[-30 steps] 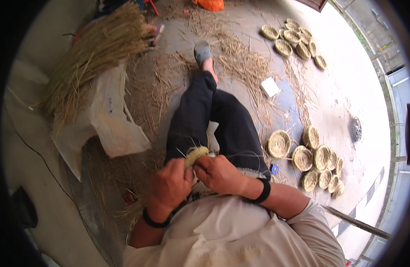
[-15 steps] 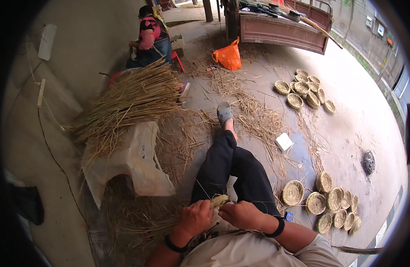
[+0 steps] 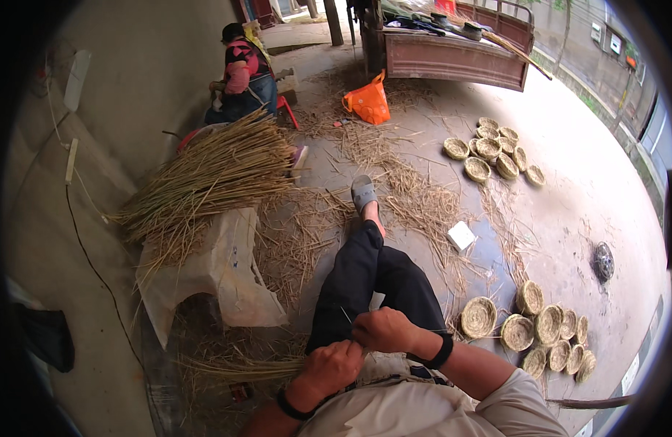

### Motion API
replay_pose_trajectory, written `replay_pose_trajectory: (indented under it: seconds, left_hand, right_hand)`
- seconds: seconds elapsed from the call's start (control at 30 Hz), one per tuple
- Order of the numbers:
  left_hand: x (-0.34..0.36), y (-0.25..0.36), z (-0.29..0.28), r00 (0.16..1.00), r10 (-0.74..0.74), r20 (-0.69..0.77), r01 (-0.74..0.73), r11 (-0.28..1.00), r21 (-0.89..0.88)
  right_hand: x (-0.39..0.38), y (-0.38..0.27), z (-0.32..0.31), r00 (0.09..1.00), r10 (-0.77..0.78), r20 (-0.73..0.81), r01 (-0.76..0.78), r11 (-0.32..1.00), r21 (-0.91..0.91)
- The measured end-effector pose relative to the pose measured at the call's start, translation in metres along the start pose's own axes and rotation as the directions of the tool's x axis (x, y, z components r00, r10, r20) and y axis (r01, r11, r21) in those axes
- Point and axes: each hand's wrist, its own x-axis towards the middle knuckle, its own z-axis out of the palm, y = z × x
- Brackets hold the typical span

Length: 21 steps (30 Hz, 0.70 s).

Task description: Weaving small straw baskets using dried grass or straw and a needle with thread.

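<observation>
In the head view, my left hand (image 3: 334, 364) is closed round straw at my lap, with long loose stalks (image 3: 248, 370) trailing leftward from it. My right hand (image 3: 383, 331) is closed just above and right of it, fingers close to my left hand; what it grips is hidden. A thin wire or needle (image 3: 346, 315) sticks up beside my right fingers. My crossed dark-trousered legs (image 3: 342, 280) lie beyond both hands.
A straw heap (image 3: 201, 171) lies on a cloth-covered support (image 3: 230, 269) at left. Round straw baskets (image 3: 478, 317) sit in two groups at right. Behind are a seated co-worker (image 3: 241, 80), an orange bag (image 3: 366, 100), a cart (image 3: 452, 62) and a white square object (image 3: 460, 236).
The view has tilted up, showing more of the yard. My right hand has risen above my left, and the yellowish straw piece seen between them earlier is now hidden.
</observation>
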Motion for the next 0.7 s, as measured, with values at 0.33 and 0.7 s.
replay_pose_trajectory:
  seconds: [0.33,0.7]
  left_hand:
    - [-0.002,0.008,-0.001,0.998,0.011,0.056,-0.007,0.997,-0.076]
    - [-0.046,-0.123,-0.068,0.962,-0.274,-0.002,0.269,0.942,0.2]
  right_hand:
    - [-0.012,0.016,0.011,0.957,-0.203,-0.205,0.256,0.925,0.28]
    - [-0.099,0.073,-0.121,0.845,0.413,-0.338,0.389,-0.043,0.92]
